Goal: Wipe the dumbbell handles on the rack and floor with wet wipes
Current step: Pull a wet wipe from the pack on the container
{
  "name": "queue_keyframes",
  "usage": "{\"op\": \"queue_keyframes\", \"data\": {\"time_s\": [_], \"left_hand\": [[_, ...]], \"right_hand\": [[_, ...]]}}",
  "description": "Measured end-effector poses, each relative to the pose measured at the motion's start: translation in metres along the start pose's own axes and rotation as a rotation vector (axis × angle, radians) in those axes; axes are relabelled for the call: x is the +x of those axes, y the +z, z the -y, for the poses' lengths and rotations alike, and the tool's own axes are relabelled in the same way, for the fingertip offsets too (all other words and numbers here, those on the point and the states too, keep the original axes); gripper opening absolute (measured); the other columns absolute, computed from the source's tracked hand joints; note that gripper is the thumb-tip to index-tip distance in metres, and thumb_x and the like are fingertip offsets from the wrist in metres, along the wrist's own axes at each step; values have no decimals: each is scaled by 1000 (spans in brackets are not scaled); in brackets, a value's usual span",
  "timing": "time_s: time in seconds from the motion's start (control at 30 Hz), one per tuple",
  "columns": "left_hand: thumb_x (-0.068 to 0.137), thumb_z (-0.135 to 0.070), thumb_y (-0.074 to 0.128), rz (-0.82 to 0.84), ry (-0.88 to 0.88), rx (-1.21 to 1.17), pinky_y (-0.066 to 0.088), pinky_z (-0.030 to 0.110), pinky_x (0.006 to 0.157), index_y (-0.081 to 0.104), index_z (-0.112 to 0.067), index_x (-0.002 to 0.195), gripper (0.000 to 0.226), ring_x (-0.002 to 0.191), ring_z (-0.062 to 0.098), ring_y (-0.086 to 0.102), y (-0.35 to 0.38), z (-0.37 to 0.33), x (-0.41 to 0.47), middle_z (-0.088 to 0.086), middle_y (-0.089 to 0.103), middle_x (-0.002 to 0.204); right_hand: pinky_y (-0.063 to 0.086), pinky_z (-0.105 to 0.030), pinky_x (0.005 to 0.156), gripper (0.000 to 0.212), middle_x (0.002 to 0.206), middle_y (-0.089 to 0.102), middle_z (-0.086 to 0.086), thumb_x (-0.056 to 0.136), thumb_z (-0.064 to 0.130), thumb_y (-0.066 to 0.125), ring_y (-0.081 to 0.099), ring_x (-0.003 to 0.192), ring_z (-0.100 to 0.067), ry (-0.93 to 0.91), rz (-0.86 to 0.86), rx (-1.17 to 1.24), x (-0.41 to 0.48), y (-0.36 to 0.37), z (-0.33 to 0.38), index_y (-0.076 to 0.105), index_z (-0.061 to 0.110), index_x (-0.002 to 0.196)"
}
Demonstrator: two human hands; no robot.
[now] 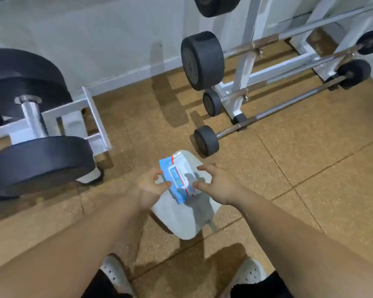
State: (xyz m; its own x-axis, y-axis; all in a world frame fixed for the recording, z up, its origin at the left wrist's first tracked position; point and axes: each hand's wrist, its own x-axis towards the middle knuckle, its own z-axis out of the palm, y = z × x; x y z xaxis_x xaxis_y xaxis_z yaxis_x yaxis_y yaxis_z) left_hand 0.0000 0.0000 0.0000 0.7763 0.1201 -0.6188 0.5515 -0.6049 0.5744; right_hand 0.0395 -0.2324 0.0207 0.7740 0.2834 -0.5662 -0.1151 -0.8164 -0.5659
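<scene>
Blue-and-white wet wipes pack (pixel 178 179) lies on a pale stool (pixel 177 218) before us; our left grip (pixel 151 188) pinches its left edge, our right grip (pixel 219 186) is spread wide, thumb at the lid. A dumbbell (pixel 43 162) rests on the white rack (pixel 95 112) to our left

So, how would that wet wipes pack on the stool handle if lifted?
The wet wipes pack looks like soft film, so it probably sags. It lies flat on the white stool, so rolling seems unlikely. Its glossy wrap may be slippery.
</scene>
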Motion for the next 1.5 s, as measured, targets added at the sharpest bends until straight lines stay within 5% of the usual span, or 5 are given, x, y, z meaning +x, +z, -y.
{"op": "queue_keyframes", "data": {"time_s": [0.3, 0.57, 0.8, 1.2, 1.5], "left_hand": [[69, -59, 59, -2, 27, -25, 53, 43, 91, 67, -27, 117, 58, 102, 26, 68, 63, 54, 80, 0, 73, 104], [61, -68, 82, 64, 299, 251, 22, 24, 113, 48, -31, 147, 100, 150, 13, 24, 64, 49, 81, -3, 24, 165], [55, -83, 58, -202, 370, 541, 40, 39, 101, 56, -33, 133, 92, 116, 22, 43, 89, 52, 74, -6, 42, 129], [69, -72, 39, -275, 621, 614, 47, 35, 70, 73, -16, 81, 66, 78, 29, 57, 90, 51, 88, 1, 55, 75], [97, -32, 58, -381, 331, 132, 41, 35, 68, 61, -17, 75, 27, 73, 29, 54, 55, 49, 104, -3, 55, 64]], "right_hand": [[37, -26, 106, 59, 134, 50, -4, 90, 27, 69, 52, 123, -20, -105, 4, -29, 77, 86, -62, 49, 22, 146], [44, -16, 84, 46, 106, 66, 7, 85, 31, 53, 57, 91, -2, -187, -108, 56, 44, 93, -82, 67, 21, 127], [33, -30, 103, 55, 139, 54, 3, 84, 37, 67, 48, 126, -24, -338, -227, -310, 86, 78, -87, 58, 27, 138], [44, -33, 77, 44, 99, 55, 4, 78, 41, 78, 54, 94, -19, -263, -250, -266, 89, 91, -83, 61, 31, 117], [33, -29, 66, 36, 87, 54, 12, 73, 48, 75, 51, 89, -17, -222, -267, -373, 87, 86, -75, 56, 36, 102]]}}
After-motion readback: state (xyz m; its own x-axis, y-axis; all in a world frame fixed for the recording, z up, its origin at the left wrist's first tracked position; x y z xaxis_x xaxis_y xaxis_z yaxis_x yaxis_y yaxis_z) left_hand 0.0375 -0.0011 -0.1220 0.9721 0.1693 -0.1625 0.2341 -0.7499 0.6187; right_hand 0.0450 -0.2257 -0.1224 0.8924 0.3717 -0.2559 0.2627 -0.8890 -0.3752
